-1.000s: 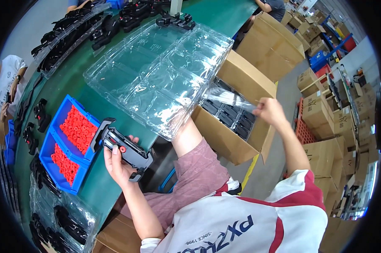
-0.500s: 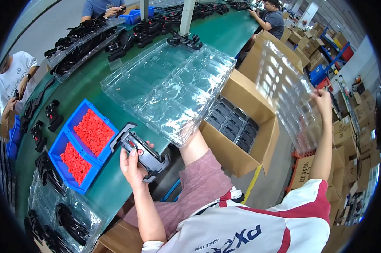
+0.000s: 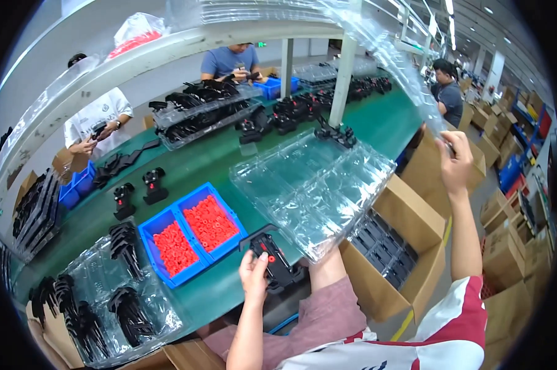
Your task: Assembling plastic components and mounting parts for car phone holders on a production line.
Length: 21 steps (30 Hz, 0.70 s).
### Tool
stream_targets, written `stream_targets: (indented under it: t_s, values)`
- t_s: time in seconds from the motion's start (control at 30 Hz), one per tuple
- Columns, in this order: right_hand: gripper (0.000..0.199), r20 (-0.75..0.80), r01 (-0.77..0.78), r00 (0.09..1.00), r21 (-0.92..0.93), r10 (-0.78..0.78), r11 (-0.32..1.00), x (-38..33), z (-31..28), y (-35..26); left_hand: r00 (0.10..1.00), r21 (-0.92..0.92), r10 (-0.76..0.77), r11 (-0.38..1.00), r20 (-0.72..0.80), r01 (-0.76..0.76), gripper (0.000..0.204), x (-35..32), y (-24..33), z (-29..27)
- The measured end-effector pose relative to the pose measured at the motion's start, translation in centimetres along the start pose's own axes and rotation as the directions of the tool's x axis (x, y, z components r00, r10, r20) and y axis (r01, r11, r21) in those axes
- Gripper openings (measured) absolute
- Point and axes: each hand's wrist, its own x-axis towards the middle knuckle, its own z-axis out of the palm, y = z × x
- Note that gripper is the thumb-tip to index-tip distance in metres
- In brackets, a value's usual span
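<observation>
Left hand (image 3: 254, 277), near edge of the green tabletop (image 3: 377, 123): grip closed around a black plastic part with red dots (image 3: 273, 262); the part stands at 1 o'clock from the palm, thumb on its left side, its lower end overhanging the tabletop edge.

Blue two-compartment bin (image 3: 189, 237), at 10 o'clock from the left hand: both compartments filled with small red pieces (image 3: 192, 231); near the black part, not touching it.

Stack of clear blister trays (image 3: 312, 191), at 1 o'clock from the left hand: lies flat on the tabletop, near corner just beside the black part.

Open cardboard box (image 3: 389, 265), at 3 o'clock from the left hand, below the tabletop edge: holds rows of dark items.

Right hand (image 3: 454, 163), raised well apart from the left: grip pinched on the lower edge of a clear plastic sheet (image 3: 389, 55), which rises toward 11 o'clock overhead.

Far side of the tabletop: further black parts in trays; other people (image 3: 232, 60) at work.
</observation>
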Motion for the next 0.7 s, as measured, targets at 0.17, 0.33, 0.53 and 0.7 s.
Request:
stream_targets:
  t_s: [0.17,0.33,0.53,0.7]
  values:
    - [0.013,-0.202,0.141,0.971,0.057,-0.127,0.988,3.1,5.2,-4.6,1.0,-0.047,0.008,0.999,-0.024,-0.009,0.03,-0.2,-0.3,-0.1]
    - [0.011,-0.298,-0.036,0.952,0.132,0.075,0.991,1.5,8.5,-6.4,1.0,-0.03,-0.009,1.0,-0.009,0.009,0.032,0.8,-0.1,0.0]
    - [0.012,-0.267,-0.127,0.946,0.224,0.186,0.966,0.4,8.1,-9.7,0.999,0.04,-0.045,0.998,-0.014,0.045,0.034,0.7,-0.9,-0.8]
    - [0.015,-0.33,-0.106,0.926,0.24,0.184,0.965,-2.5,9.0,-12.1,1.0,0.085,0.017,0.996,-0.002,-0.017,0.026,0.1,-0.6,-0.5]
